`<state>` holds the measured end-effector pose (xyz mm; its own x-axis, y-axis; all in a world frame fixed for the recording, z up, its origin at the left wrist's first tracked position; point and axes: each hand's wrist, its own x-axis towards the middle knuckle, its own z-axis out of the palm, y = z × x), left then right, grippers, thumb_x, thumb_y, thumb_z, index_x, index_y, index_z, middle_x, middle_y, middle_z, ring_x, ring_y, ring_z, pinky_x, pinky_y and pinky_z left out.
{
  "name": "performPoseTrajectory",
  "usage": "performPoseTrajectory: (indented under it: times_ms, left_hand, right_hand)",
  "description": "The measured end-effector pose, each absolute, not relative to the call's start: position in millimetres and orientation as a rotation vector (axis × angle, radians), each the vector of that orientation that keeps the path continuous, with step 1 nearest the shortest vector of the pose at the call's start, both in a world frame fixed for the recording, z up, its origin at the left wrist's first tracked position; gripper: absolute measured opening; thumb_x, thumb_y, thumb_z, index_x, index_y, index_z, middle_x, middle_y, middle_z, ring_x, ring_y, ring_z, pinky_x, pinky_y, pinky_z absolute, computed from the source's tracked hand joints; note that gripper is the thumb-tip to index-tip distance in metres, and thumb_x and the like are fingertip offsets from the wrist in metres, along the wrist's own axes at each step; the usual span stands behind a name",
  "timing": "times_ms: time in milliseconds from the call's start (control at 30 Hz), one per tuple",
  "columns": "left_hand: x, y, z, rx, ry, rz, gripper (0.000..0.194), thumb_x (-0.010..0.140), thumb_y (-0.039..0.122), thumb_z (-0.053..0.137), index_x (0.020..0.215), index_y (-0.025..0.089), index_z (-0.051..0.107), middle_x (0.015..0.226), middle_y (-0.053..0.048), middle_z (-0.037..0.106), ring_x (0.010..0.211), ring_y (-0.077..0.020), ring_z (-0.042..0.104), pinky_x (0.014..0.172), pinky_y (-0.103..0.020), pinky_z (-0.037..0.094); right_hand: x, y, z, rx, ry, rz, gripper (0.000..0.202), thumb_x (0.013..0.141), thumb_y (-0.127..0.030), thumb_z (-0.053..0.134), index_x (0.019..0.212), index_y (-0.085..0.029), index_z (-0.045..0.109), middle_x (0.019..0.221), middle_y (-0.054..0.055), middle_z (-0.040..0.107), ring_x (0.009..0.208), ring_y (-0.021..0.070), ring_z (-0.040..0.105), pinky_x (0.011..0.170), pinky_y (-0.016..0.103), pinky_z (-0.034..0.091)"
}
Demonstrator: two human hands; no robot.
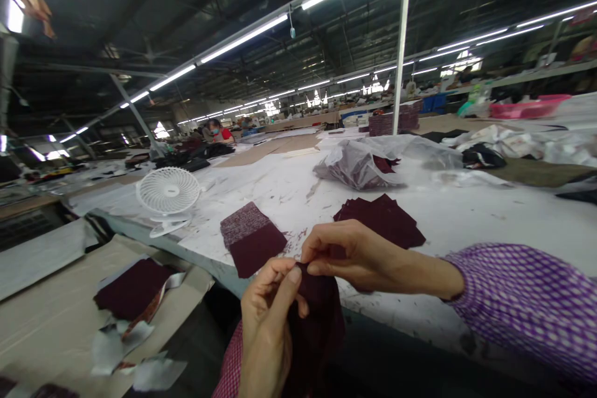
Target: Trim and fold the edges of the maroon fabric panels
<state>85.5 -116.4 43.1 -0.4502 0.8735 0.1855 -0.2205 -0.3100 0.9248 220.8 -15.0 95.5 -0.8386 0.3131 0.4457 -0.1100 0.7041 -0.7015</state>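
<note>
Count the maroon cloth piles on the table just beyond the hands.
2: one partly speckled pile beyond the left hand, nearer the fan; one plain pile beyond the right hand, which partly covers it. Others may be hidden.

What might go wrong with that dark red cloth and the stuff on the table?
The maroon cloth hangs from the pinched fingertips of the left hand and right hand, so it might slip and drop. The two-toned fabric piece lies close to the near edge of the table, so a bump could knock it off. The white desk fan also stands near an edge and might tip if knocked.
</note>
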Motion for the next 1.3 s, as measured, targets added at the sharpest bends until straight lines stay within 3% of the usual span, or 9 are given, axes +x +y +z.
performPoseTrajectory:
  times_ms: [133,367,567,867,967,1067,1300]
  left_hand:
    - [86,-115,36,1.107,1.324,1.915,0.022,0.074,0.037,0.071,0.076,0.016,0.065,0.057,0.003,0.055,0.046,-0.0069,0.047,0.046,-0.017,0.038]
    - [87,-116,34,1.658,1.605,1.958,0.01,0.08,0.024,0.064,0.071,0.019,0.065,0.065,0.001,0.059,0.057,-0.0105,0.053,0.055,-0.02,0.043]
    - [83,-115,36,1.94,1.679,1.855,0.011,0.084,0.018,0.059,0.076,0.019,0.066,0.065,0.001,0.061,0.056,-0.0109,0.056,0.057,-0.02,0.044]
    - [83,-113,32,2.056,1.65,1.87,0.012,0.082,0.014,0.058,0.078,0.018,0.069,0.069,-0.002,0.064,0.063,-0.0134,0.061,0.06,-0.021,0.048]
    - [81,-113,32,2.051,1.623,1.866,0.012,0.082,0.014,0.059,0.079,0.018,0.069,0.069,-0.002,0.064,0.063,-0.013,0.061,0.061,-0.02,0.048]
    - [79,-115,33,1.974,1.588,1.805,0.01,0.082,0.018,0.06,0.077,0.018,0.069,0.066,-0.001,0.063,0.059,-0.0124,0.058,0.057,-0.021,0.046]
    - [65,-124,36,1.708,1.421,1.633,0.015,0.083,0.027,0.063,0.071,0.019,0.066,0.057,0.001,0.055,0.053,-0.0112,0.052,0.052,-0.022,0.039]
  right_hand:
    - [223,-20,99,-0.125,-2.462,0.479,0.008,0.087,-0.015,0.055,0.084,-0.015,0.062,0.081,0.004,0.059,0.071,0.0109,0.051,0.064,0.022,0.039]
    - [223,-22,96,-0.195,-2.484,0.111,0.015,0.087,-0.015,0.05,0.075,-0.015,0.06,0.072,0.003,0.057,0.065,0.0117,0.048,0.06,0.024,0.035]
    - [224,-22,95,-0.116,-2.599,-0.281,0.022,0.088,-0.015,0.043,0.07,-0.016,0.055,0.073,0.004,0.056,0.063,0.013,0.044,0.062,0.028,0.034]
    - [224,-29,92,-0.144,-2.576,-0.411,0.022,0.089,-0.017,0.042,0.07,-0.016,0.054,0.071,0.004,0.055,0.061,0.0134,0.043,0.061,0.03,0.031]
    - [222,-26,90,-0.157,-2.577,-0.304,0.019,0.085,-0.017,0.045,0.068,-0.016,0.053,0.069,0.003,0.055,0.06,0.0126,0.041,0.061,0.029,0.031]
    - [220,-20,89,-0.223,-2.569,0.02,0.013,0.076,-0.013,0.051,0.064,-0.016,0.052,0.064,0.0,0.053,0.058,0.0103,0.04,0.059,0.026,0.031]
    - [220,-13,98,-0.442,-2.44,1.461,0.005,0.073,-0.016,0.055,0.072,-0.013,0.059,0.057,-0.005,0.051,0.051,0.005,0.043,0.05,0.018,0.032]
